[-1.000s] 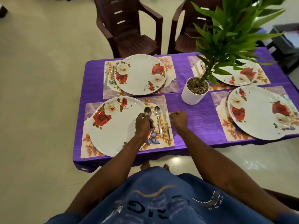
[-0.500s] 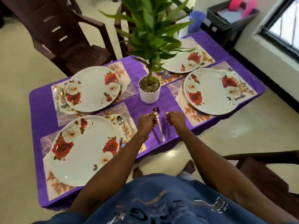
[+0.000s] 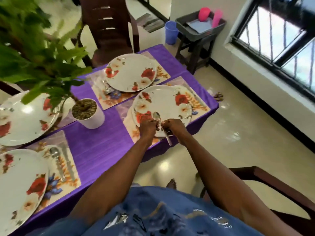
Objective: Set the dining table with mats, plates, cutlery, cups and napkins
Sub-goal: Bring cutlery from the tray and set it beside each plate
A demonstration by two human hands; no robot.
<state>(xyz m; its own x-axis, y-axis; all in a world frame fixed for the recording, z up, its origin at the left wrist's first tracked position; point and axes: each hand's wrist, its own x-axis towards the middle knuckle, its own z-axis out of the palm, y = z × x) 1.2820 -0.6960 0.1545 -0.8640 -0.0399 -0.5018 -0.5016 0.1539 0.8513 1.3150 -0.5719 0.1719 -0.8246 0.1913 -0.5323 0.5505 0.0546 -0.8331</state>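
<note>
Above the near edge of the purple-clothed dining table [image 3: 102,147], a slim silver metal spoon [image 3: 161,126] is held between both hands. Its handle is pinched by the curled fingers of the left hand [image 3: 148,127] and of the right hand [image 3: 173,127], which are almost touching. Its long axis runs from the handle tip, nearest the body, away to the bowl, which lies over the white round plate with red roses [image 3: 162,108]. That plate rests on a floral rectangular placemat [image 3: 199,101]. No cutlery is seen beside this plate, so laying the spoon there is probably next.
</note>
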